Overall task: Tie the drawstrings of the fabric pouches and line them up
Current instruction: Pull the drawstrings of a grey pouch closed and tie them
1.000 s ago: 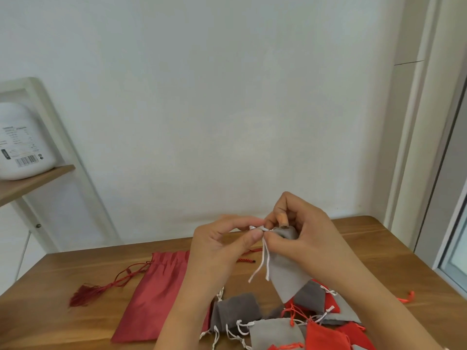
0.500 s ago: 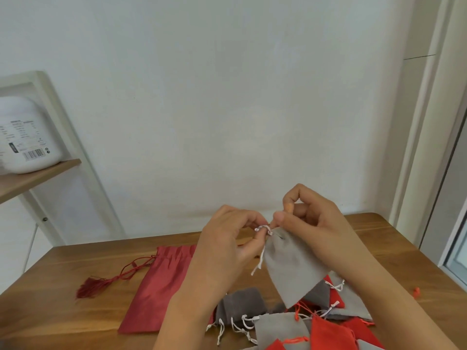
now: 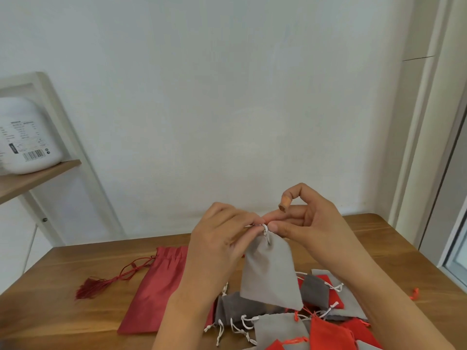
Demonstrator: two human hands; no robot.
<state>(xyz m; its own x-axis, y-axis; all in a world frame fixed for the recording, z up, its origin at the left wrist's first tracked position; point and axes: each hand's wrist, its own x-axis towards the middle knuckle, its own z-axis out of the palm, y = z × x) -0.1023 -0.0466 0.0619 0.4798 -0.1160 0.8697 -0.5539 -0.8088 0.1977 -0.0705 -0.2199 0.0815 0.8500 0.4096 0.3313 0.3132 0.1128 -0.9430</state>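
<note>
The light grey pouch hung in the air above the table, its long axis near vertical, mouth up and bottom corner over the heap of grey and red pouches. Its white drawstring sat at the gathered top, right between our hands. Our left hand was closed, pinching the cord; our right hand pinched the neck with thumb and finger, forefinger lifted free. Both were equally near, so we judged the knot would be cinched sideways.

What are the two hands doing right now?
Left hand: closed, pinching the white string of the grey pouch.
Right hand: closed, pinching the pouch's top.
</note>
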